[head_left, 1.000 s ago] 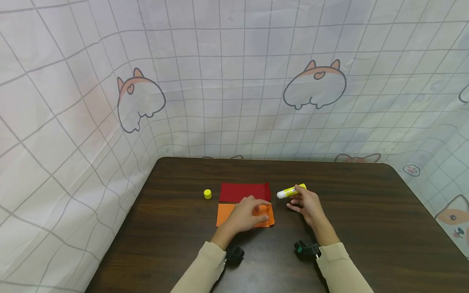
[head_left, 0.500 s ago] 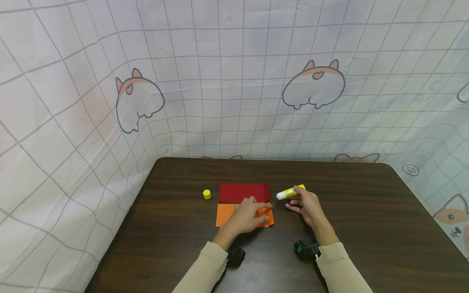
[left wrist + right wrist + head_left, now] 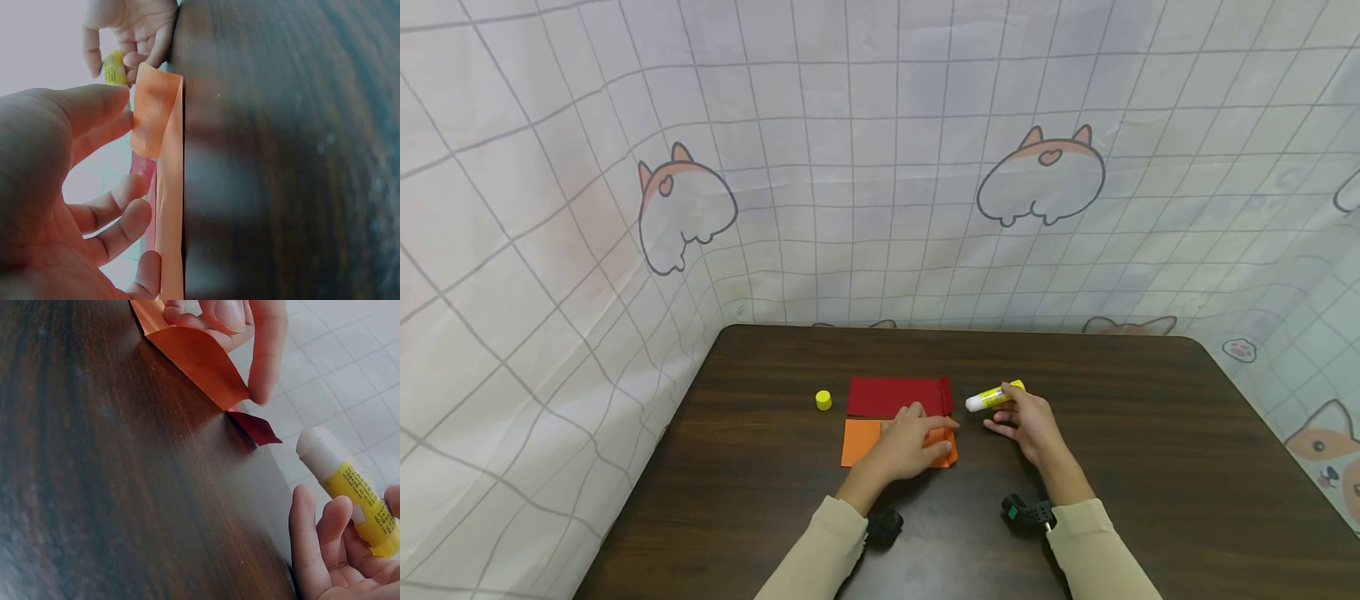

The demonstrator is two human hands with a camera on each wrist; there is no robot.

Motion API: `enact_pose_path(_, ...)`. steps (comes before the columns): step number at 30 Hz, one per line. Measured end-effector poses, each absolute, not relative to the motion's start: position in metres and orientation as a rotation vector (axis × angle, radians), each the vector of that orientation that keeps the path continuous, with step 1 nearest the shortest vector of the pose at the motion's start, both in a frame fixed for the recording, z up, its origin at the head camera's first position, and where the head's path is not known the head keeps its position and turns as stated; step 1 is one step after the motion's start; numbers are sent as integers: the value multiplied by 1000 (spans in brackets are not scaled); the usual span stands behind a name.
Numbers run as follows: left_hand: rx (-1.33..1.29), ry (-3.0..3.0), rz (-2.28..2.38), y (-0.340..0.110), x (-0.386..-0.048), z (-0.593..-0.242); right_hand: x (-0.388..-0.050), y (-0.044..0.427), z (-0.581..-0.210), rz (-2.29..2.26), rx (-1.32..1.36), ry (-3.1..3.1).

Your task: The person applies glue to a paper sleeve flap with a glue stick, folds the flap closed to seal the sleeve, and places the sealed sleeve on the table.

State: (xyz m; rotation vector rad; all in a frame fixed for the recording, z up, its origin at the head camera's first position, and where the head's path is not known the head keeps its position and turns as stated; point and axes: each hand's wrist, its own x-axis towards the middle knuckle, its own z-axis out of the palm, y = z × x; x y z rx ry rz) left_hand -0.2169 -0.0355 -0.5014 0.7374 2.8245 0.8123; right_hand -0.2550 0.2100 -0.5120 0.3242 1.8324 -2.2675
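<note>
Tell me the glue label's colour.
The label is yellow with dark print, clearest in the right wrist view.

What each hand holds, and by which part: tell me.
The right hand holds the glue stick by its yellow part, near the end away from the white tip. The left hand touches the orange paper without gripping it.

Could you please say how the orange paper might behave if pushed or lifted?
The orange paper looks thin-edged, so probably light. Its raised flap curves, suggesting it would bend easily. With its body low on the smooth-looking table, it would likely slide rather than tip.
</note>
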Motion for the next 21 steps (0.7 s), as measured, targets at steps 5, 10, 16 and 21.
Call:
enact_pose_path(5, 719, 2811, 923, -38, -218, -505, -255, 209, -513, -2269, 323, 1836)
enact_pose_path(10, 681, 2819, 1006, -42, -220, -508, -256, 209, -513, -2265, 329, 1839)
enact_pose_path(16, 621, 2835, 1045, -44, -222, -509, -256, 210, -512, -2269, 338, 1832)
enact_pose_path(21, 583, 2862, 994, -45, -223, -508, -256, 210, -510, -2269, 334, 1830)
